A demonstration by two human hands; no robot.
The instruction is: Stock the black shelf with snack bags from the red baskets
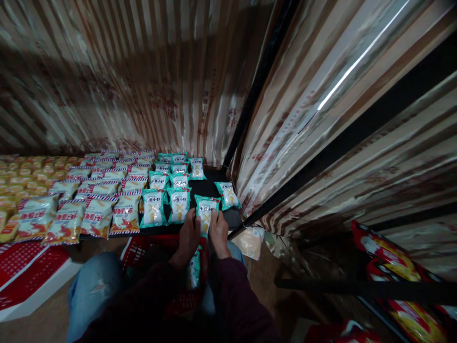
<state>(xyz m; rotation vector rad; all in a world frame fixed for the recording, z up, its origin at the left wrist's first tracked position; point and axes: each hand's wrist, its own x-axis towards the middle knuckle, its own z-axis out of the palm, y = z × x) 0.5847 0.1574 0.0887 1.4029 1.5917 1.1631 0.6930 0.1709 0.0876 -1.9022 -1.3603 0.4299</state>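
Note:
Between my two hands is a teal-and-white snack bag (206,209), upright at the front edge of a black shelf (205,187). My left hand (189,237) grips its left side and my right hand (219,233) its right side. Similar teal bags stand in rows just left of it, the nearest being a teal snack bag (179,205). Another teal snack bag (228,195) leans near the shelf's right end. Below my hands a red basket (137,252) sits between my knees, with a teal bag (193,270) in it.
Rows of red-and-blue-edged snack bags (96,214) and small yellow packs (34,174) fill the shelf's left. A red-and-white box (32,276) lies lower left. Black metal bars (307,171) and striped curtains (357,119) close in on the right. Red-and-yellow bags (396,259) sit lower right.

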